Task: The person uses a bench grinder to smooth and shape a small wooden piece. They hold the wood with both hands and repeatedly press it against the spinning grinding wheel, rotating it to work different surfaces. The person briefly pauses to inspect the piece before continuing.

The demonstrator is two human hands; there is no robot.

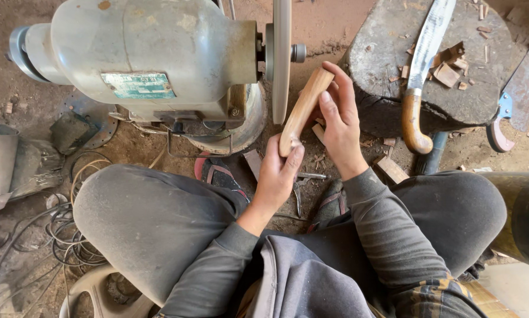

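Two hands grip one wooden handle [304, 106]: left hand [279, 171] closed around its lower end, right hand [339, 121] wrapping its upper part. One grinding disc [281, 59] stands just beside it; one knife [425, 65] lies on one stump [388, 41].

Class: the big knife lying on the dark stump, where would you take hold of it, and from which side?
Grip the knife by its curved wooden handle, coming from the near side. The handle overhangs the stump edge, clear for fingers; the blade lies flat among wood chips.

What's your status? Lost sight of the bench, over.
Both hands gripping curved light-brown wooden handle: left hand low, right hand high. Grey grinding disc beside its top. Nothing between.
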